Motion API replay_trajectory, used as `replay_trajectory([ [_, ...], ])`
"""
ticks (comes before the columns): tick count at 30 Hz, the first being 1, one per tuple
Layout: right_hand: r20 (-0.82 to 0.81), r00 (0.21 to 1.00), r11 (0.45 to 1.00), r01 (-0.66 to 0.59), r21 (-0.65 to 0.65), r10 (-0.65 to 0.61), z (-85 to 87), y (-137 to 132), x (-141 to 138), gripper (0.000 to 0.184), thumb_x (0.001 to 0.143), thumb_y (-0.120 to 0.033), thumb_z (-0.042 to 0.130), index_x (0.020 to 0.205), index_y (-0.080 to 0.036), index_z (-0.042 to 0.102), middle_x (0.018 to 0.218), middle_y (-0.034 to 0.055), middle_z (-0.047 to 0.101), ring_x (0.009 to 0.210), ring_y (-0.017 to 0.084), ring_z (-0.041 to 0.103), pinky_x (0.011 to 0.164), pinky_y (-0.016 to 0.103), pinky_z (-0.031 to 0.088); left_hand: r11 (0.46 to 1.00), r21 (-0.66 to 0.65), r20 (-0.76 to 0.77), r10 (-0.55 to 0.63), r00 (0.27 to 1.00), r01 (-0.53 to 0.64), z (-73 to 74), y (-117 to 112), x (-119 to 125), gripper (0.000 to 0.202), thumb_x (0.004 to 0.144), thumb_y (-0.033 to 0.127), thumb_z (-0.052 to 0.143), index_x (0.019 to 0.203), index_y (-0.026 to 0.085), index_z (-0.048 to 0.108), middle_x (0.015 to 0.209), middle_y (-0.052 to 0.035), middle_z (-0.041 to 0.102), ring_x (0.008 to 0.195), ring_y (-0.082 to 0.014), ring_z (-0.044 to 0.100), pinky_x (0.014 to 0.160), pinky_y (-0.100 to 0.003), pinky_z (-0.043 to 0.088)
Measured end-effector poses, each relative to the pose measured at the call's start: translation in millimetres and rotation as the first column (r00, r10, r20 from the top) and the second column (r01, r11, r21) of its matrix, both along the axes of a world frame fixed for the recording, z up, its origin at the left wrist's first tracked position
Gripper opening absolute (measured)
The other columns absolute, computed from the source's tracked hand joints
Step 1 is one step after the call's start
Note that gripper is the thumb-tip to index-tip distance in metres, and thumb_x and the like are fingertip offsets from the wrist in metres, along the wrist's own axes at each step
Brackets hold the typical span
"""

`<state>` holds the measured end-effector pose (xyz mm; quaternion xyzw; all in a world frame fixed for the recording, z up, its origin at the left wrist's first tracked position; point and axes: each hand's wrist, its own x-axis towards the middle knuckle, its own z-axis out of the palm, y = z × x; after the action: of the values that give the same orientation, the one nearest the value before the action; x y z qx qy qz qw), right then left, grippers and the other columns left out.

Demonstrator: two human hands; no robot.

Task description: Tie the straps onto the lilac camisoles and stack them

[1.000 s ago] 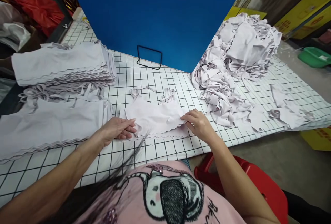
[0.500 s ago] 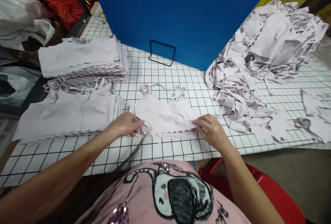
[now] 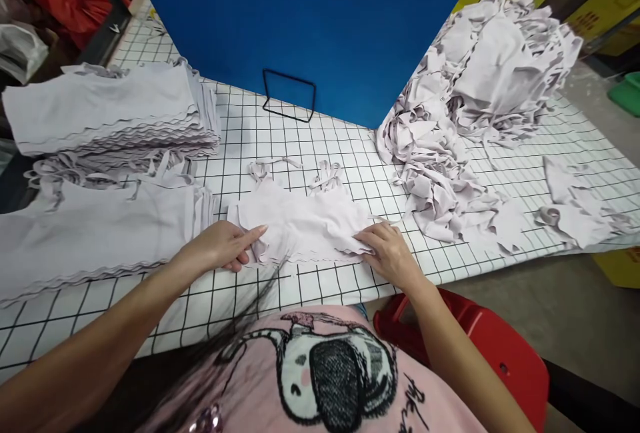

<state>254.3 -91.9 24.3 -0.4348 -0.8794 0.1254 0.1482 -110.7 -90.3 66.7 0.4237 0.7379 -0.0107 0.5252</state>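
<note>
Left hand [image 3: 217, 246] at garment's [image 3: 310, 220] lower left corner, thumb over it, can't tell if gripped; right hand [image 3: 393, 258] pinching lower right edge; garment flat on grid cloth [image 3: 320, 286], between stacks [image 3: 100, 220] and scrap heap [image 3: 440, 186]

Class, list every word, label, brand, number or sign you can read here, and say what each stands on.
None reads with certainty.
Black script on the pink shirt: looped and cut off by the picture's lower edge; unclear.
Markings on the yellow box at upper right: too blurred.
</note>
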Motion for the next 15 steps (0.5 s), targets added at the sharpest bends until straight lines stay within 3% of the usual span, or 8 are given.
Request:
replay_trajectory([
  [4,-0.058,0.998,0.997,-0.011,0.081,0.015,3.7,0.1,-2.1,0.027,0.084,-0.008,0.058,0.107,-0.021,0.065,0.097,0.007,0.065,0.091,0.024,0.054,0.079,0.039,0.041,0.981,0.033,-0.128,-0.185,0.974,0.191,7.0,3.9,11.3,0.045,0.075,0.06,0.058,0.067,0.016,0.066,0.068,-0.0072,0.073,0.059,-0.0237,0.07,0.058,-0.029,0.051],
  [6,-0.086,0.996,0.993,-0.005,0.115,0.014,6.3,1.0,-1.6,0.027,0.085,-0.007,0.056,0.107,-0.02,0.066,0.095,0.0074,0.064,0.089,0.023,0.053,0.077,0.039,0.041,0.972,0.053,-0.159,-0.218,0.963,0.229,7.2,3.4,13.1,0.037,0.077,0.05,0.057,0.061,0.017,0.061,0.065,-0.0074,0.072,0.058,-0.0237,0.069,0.057,-0.03,0.05],
  [11,-0.1,0.995,0.991,0.017,0.132,-0.004,3.9,0.7,3.1,0.025,0.086,-0.007,0.056,0.105,-0.019,0.066,0.094,0.0078,0.063,0.088,0.024,0.053,0.075,0.039,0.045,0.997,0.038,-0.01,-0.068,0.998,0.068,-1.4,-4.0,-0.6,0.016,0.072,0.03,0.056,0.061,0.018,0.055,0.069,-0.0062,0.072,0.066,-0.0239,0.071,0.056,-0.027,0.05],
  [15,-0.173,0.985,0.993,0.033,0.115,-0.012,-1.9,-3.8,4.7,0.027,0.087,-0.006,0.053,0.107,-0.02,0.065,0.095,0.0083,0.061,0.089,0.023,0.056,0.075,0.038,0.05,0.996,-0.004,0.106,0.091,0.99,-0.091,-0.4,-10.6,-10.6,0.022,0.075,0.037,0.057,0.063,0.018,0.054,0.07,-0.0054,0.07,0.076,-0.0242,0.073,0.053,-0.023,0.046],
])
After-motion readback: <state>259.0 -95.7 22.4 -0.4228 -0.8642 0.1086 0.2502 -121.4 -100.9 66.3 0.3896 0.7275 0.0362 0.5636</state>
